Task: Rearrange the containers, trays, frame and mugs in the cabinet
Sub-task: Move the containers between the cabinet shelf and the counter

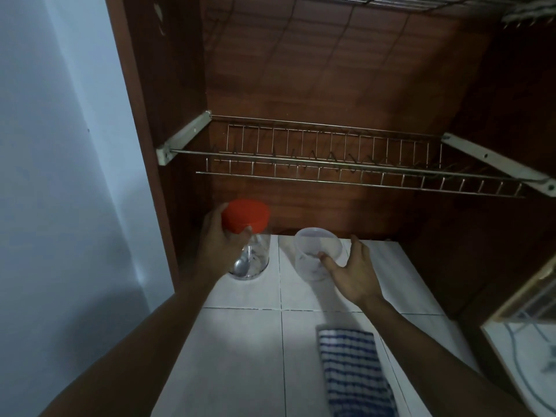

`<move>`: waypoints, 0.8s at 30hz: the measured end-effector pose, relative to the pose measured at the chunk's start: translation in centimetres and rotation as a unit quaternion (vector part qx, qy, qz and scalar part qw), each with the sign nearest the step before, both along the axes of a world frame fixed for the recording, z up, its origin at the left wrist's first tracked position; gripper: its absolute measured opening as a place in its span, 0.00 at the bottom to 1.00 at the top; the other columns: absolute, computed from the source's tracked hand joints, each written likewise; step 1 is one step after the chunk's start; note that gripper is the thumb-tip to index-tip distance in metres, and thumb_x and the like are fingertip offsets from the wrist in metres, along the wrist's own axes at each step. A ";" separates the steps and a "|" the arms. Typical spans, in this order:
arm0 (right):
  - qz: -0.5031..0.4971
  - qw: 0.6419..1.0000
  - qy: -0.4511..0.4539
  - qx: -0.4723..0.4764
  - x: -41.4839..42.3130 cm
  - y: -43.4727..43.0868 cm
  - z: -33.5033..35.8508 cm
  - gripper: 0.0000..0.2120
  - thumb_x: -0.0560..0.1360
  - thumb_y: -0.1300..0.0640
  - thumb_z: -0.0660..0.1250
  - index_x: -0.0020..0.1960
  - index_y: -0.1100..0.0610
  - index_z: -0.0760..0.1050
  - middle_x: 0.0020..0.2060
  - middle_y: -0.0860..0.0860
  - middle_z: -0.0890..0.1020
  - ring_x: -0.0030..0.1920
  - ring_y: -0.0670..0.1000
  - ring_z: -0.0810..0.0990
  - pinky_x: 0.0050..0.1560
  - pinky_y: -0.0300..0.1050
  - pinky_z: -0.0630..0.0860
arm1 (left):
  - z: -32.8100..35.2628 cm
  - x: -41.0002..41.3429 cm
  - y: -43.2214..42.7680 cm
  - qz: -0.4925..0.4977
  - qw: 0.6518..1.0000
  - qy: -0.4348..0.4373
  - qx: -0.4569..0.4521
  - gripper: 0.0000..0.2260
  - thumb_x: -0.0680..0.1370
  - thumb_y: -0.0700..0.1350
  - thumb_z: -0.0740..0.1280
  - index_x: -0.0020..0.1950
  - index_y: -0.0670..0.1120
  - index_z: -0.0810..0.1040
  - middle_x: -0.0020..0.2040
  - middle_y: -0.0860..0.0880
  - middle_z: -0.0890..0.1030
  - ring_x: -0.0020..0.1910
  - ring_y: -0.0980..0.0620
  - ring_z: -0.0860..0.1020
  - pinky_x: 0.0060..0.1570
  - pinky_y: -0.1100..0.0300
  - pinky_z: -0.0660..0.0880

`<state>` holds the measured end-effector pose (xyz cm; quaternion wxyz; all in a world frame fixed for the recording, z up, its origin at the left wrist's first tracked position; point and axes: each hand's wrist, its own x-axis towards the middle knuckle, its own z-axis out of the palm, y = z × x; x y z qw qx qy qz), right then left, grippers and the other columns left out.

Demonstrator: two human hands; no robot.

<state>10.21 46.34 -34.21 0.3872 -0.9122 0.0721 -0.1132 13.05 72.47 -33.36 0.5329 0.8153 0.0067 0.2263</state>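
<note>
My left hand grips the clear round red-lidded jar. My right hand, released, touches the translucent plastic tub at its thumb.

Single view for me: head cam, wide-angle, worn on the person's head. It faces fwd into the open cabinet and tilts down onto the tiled surface. Close range, cabinet within arm's reach. Wire rack crosses mid-frame, and the edges bend w/ the lens.
</note>
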 end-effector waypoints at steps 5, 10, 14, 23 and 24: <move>0.047 0.996 -0.046 -0.068 -1.5 -0.5 1.0 0.31 0.76 0.40 0.65 0.73 0.51 0.63 0.70 0.49 0.70 0.67 0.53 0.71 0.60 0.45 0.69 | 0.3 -2.0 -0.4 0.006 0.999 -0.019 0.035 0.28 0.76 0.49 0.71 0.73 0.47 0.65 0.73 0.45 0.66 0.69 0.43 0.68 0.67 0.50 0.68; 0.119 0.974 -0.061 -0.182 -2.5 -1.1 1.7 0.35 0.75 0.39 0.65 0.77 0.50 0.58 0.74 0.47 0.66 0.71 0.51 0.68 0.67 0.50 0.71 | 0.7 -5.0 -2.1 0.031 0.987 -0.092 0.126 0.24 0.74 0.50 0.66 0.68 0.41 0.72 0.68 0.41 0.71 0.65 0.39 0.72 0.66 0.44 0.70; 0.154 0.952 -0.083 -0.251 -3.6 -1.2 1.6 0.38 0.77 0.40 0.64 0.79 0.53 0.53 0.77 0.50 0.61 0.74 0.52 0.64 0.72 0.46 0.64 | 0.9 -6.5 -4.2 -0.001 0.971 -0.068 0.228 0.28 0.74 0.51 0.68 0.72 0.49 0.65 0.71 0.47 0.68 0.68 0.43 0.69 0.66 0.43 0.70; 0.182 0.921 -0.053 -0.340 -6.6 -1.4 1.2 0.42 0.76 0.40 0.63 0.80 0.54 0.45 0.80 0.53 0.48 0.79 0.54 0.50 0.77 0.52 0.50 | -0.7 -9.5 -8.3 -0.056 0.898 -0.040 0.435 0.36 0.75 0.55 0.67 0.78 0.47 0.56 0.77 0.45 0.59 0.77 0.44 0.54 0.74 0.44 0.50; 0.181 0.921 -0.051 -0.341 -7.1 -1.4 1.3 0.42 0.76 0.41 0.63 0.80 0.54 0.45 0.80 0.53 0.47 0.79 0.54 0.50 0.77 0.52 0.49 | -0.7 -10.0 -8.5 -0.061 0.895 -0.043 0.441 0.35 0.76 0.55 0.67 0.78 0.47 0.56 0.78 0.46 0.58 0.77 0.44 0.53 0.74 0.44 0.48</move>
